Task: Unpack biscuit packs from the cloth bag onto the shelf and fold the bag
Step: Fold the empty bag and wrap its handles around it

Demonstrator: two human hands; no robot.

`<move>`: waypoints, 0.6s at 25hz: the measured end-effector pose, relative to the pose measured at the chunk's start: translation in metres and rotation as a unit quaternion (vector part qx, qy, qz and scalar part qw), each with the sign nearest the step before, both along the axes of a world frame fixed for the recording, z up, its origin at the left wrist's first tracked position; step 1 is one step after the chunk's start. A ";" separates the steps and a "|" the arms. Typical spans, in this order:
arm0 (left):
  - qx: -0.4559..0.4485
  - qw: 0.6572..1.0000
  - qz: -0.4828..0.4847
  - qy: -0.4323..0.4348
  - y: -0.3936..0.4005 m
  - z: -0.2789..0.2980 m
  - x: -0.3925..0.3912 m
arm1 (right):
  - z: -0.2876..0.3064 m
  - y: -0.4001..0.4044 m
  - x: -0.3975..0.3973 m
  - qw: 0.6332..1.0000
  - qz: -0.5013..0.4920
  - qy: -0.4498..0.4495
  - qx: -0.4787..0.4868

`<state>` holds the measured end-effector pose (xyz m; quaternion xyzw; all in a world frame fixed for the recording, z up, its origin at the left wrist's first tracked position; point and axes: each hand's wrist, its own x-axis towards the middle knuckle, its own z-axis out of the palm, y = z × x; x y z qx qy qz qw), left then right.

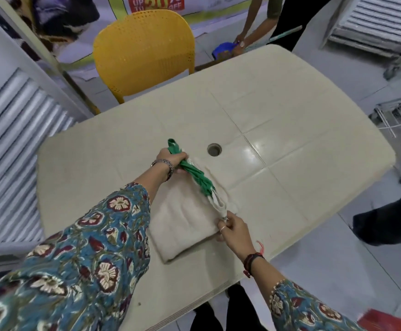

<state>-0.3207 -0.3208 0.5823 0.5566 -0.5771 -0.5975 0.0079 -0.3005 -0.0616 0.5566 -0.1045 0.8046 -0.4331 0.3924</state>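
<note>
On the worktop (pixel 290 111) just ahead of me the folded bag (pixel 182 225) lies flat, its green handles (pixel 194 173) stretched slantwise between my hands, left hand (pixel 171 160) fisted round the far end, right hand (pixel 233 229) pinching the near corner.

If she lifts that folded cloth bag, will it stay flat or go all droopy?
Probably droopy: the cloth bag is soft fabric, and its green handles bunch like rope in her left hand. Likely light too; it lies flat, looking empty. Her right hand pinches its edge easily.
</note>
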 end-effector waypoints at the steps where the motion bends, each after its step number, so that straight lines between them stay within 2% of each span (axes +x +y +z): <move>1: -0.014 1.000 -0.013 -0.011 0.002 -0.004 -0.004 | -0.001 0.002 -0.003 1.000 -0.017 -0.020 0.000; 5: -0.009 0.999 -0.046 0.006 0.006 -0.015 -0.019 | -0.004 0.005 -0.015 0.995 -0.075 -0.070 0.004; 8: 0.037 0.998 -0.039 0.036 0.012 -0.012 -0.022 | -0.007 0.004 -0.026 0.992 -0.106 -0.071 0.017; 11: 0.150 0.979 0.040 0.130 0.019 -0.002 -0.014 | -0.009 0.003 -0.038 0.993 -0.106 -0.045 0.032; 15: 0.178 0.930 0.216 0.239 0.042 -0.014 0.017 | -0.015 0.002 -0.043 0.993 -0.100 0.020 0.051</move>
